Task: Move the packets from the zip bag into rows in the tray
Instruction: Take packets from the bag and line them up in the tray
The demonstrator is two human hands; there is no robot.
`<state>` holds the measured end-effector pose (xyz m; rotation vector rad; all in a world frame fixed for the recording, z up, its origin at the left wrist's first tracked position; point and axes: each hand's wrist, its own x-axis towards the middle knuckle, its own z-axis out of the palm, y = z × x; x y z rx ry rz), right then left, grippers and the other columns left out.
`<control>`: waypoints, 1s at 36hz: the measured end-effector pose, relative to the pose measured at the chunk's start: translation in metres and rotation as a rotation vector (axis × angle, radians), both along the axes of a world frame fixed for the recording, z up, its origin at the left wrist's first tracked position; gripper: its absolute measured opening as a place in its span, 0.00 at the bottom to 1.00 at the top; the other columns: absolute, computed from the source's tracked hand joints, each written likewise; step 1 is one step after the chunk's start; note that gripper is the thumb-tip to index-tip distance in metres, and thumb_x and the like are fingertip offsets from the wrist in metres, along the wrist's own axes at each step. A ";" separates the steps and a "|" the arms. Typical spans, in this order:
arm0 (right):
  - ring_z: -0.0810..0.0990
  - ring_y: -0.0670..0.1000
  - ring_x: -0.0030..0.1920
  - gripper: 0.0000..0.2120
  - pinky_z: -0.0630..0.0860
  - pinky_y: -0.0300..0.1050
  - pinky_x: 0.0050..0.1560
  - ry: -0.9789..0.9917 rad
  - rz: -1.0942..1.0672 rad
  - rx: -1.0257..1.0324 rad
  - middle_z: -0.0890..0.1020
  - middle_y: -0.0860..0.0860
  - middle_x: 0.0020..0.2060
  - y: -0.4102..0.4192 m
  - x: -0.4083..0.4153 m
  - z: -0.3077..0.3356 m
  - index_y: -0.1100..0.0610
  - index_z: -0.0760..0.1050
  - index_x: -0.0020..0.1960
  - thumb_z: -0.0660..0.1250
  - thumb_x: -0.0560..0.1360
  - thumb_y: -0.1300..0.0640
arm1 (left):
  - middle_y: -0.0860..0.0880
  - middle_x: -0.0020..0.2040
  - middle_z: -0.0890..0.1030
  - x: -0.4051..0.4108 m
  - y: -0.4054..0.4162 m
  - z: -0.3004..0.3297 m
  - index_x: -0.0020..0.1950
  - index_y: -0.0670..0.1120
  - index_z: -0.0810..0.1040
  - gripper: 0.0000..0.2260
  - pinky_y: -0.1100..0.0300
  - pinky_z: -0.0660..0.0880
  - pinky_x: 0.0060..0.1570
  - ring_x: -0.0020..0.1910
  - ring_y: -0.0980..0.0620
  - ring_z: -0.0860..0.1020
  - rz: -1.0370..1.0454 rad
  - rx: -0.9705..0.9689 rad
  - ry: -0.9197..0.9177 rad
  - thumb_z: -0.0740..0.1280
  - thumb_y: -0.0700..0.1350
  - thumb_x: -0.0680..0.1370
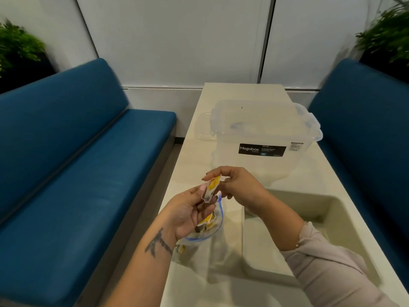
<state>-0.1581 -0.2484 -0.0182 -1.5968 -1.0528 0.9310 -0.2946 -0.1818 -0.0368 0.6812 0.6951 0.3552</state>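
A clear zip bag (pixel 212 244) with a blue seal hangs above the near table edge, with several yellow-and-white packets inside it. My left hand (pixel 190 216) grips the bag's mouth from the left. My right hand (pixel 236 185) pinches one yellow-and-white packet (pixel 211 188) just above the bag's opening, and my left thumb touches that packet's lower edge. The beige tray (pixel 345 220) lies on the table to the right, under my right forearm. The part of its floor that I can see holds nothing.
A clear lidded storage box (pixel 261 138) with a black Megabox label stands on the white table (pixel 194 156) beyond the tray. Blue benches (pixel 84 165) flank the table on both sides. Plants stand in both far corners.
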 end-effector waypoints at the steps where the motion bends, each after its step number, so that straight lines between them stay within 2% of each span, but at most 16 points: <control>1: 0.72 0.41 0.28 0.16 0.69 0.32 0.30 -0.007 -0.028 0.013 0.82 0.38 0.35 -0.001 0.002 -0.002 0.47 0.81 0.46 0.64 0.75 0.68 | 0.44 0.38 0.81 0.002 -0.001 -0.001 0.57 0.39 0.77 0.10 0.64 0.80 0.31 0.34 0.54 0.81 0.018 0.010 -0.007 0.61 0.42 0.80; 3: 0.73 0.45 0.30 0.18 0.71 0.34 0.30 -0.016 -0.074 0.024 0.82 0.42 0.45 -0.003 0.005 -0.006 0.45 0.79 0.51 0.63 0.77 0.68 | 0.44 0.38 0.82 0.005 -0.001 -0.002 0.56 0.40 0.78 0.09 0.63 0.80 0.32 0.34 0.53 0.82 0.062 0.031 -0.021 0.62 0.41 0.79; 5: 0.74 0.46 0.29 0.17 0.72 0.35 0.30 -0.001 -0.107 0.022 0.81 0.47 0.47 -0.005 0.008 -0.007 0.46 0.76 0.52 0.60 0.78 0.67 | 0.44 0.39 0.83 0.009 -0.001 -0.003 0.56 0.41 0.77 0.09 0.63 0.81 0.34 0.35 0.52 0.83 0.108 0.043 -0.025 0.63 0.41 0.78; 8: 0.74 0.47 0.28 0.11 0.71 0.37 0.31 0.037 -0.148 0.020 0.81 0.50 0.45 -0.009 0.010 -0.005 0.52 0.75 0.52 0.57 0.81 0.63 | 0.44 0.43 0.84 0.015 -0.002 -0.005 0.56 0.41 0.76 0.08 0.62 0.81 0.36 0.38 0.51 0.84 0.166 0.065 -0.033 0.63 0.41 0.78; 12: 0.74 0.47 0.29 0.09 0.70 0.37 0.30 0.083 -0.194 0.023 0.82 0.51 0.44 -0.011 0.011 -0.006 0.54 0.75 0.49 0.56 0.82 0.58 | 0.43 0.45 0.83 0.020 -0.006 -0.006 0.54 0.41 0.76 0.07 0.61 0.81 0.36 0.42 0.50 0.83 0.210 0.053 -0.063 0.63 0.40 0.78; 15: 0.75 0.47 0.30 0.03 0.70 0.36 0.31 0.092 -0.213 0.068 0.82 0.52 0.43 -0.014 0.007 -0.008 0.54 0.73 0.45 0.66 0.77 0.56 | 0.43 0.45 0.84 0.024 -0.009 -0.004 0.57 0.39 0.76 0.11 0.62 0.80 0.34 0.40 0.51 0.84 0.223 -0.010 -0.094 0.64 0.42 0.78; 17: 0.75 0.43 0.33 0.10 0.71 0.35 0.33 0.036 -0.219 0.092 0.81 0.50 0.42 -0.016 0.004 -0.011 0.53 0.73 0.44 0.75 0.70 0.58 | 0.44 0.43 0.84 0.027 -0.011 -0.003 0.56 0.40 0.77 0.11 0.64 0.79 0.31 0.36 0.52 0.84 0.223 -0.033 -0.060 0.65 0.44 0.77; 19: 0.75 0.41 0.34 0.16 0.73 0.37 0.38 -0.034 -0.241 0.083 0.81 0.49 0.42 -0.017 0.000 -0.014 0.52 0.73 0.43 0.79 0.64 0.59 | 0.47 0.39 0.83 0.029 -0.014 -0.004 0.53 0.43 0.78 0.09 0.66 0.77 0.27 0.30 0.55 0.81 0.217 -0.042 -0.008 0.68 0.46 0.76; 21: 0.74 0.41 0.33 0.16 0.73 0.39 0.39 -0.076 -0.288 0.088 0.80 0.47 0.41 -0.016 -0.002 -0.017 0.51 0.73 0.41 0.79 0.63 0.61 | 0.48 0.38 0.82 0.030 -0.016 -0.006 0.51 0.45 0.79 0.07 0.68 0.75 0.26 0.27 0.58 0.78 0.210 -0.049 -0.008 0.69 0.46 0.75; 25: 0.76 0.45 0.34 0.12 0.76 0.43 0.41 -0.041 -0.336 0.103 0.80 0.47 0.36 -0.016 0.002 -0.018 0.51 0.76 0.39 0.77 0.66 0.63 | 0.49 0.37 0.83 0.030 -0.015 -0.006 0.49 0.43 0.78 0.04 0.69 0.78 0.33 0.31 0.58 0.79 0.174 -0.009 -0.048 0.67 0.42 0.76; 28: 0.76 0.45 0.32 0.08 0.76 0.38 0.36 0.029 -0.321 0.125 0.81 0.49 0.34 -0.018 0.004 -0.016 0.53 0.78 0.38 0.75 0.68 0.64 | 0.48 0.39 0.84 0.028 -0.013 -0.005 0.53 0.41 0.77 0.06 0.67 0.79 0.38 0.35 0.57 0.82 0.123 0.025 -0.061 0.65 0.39 0.77; 31: 0.75 0.45 0.30 0.07 0.74 0.35 0.34 0.041 -0.324 0.129 0.81 0.48 0.31 -0.019 0.006 -0.013 0.54 0.79 0.37 0.73 0.71 0.63 | 0.48 0.39 0.84 0.026 -0.011 -0.003 0.53 0.40 0.76 0.06 0.66 0.79 0.41 0.36 0.57 0.82 0.084 0.031 -0.059 0.64 0.38 0.77; 36: 0.75 0.47 0.28 0.07 0.74 0.39 0.36 0.040 -0.345 0.108 0.81 0.48 0.31 -0.021 0.006 -0.014 0.54 0.78 0.36 0.72 0.71 0.62 | 0.46 0.37 0.83 0.027 -0.013 0.001 0.51 0.39 0.78 0.05 0.65 0.79 0.43 0.34 0.56 0.81 0.122 -0.039 -0.079 0.64 0.37 0.77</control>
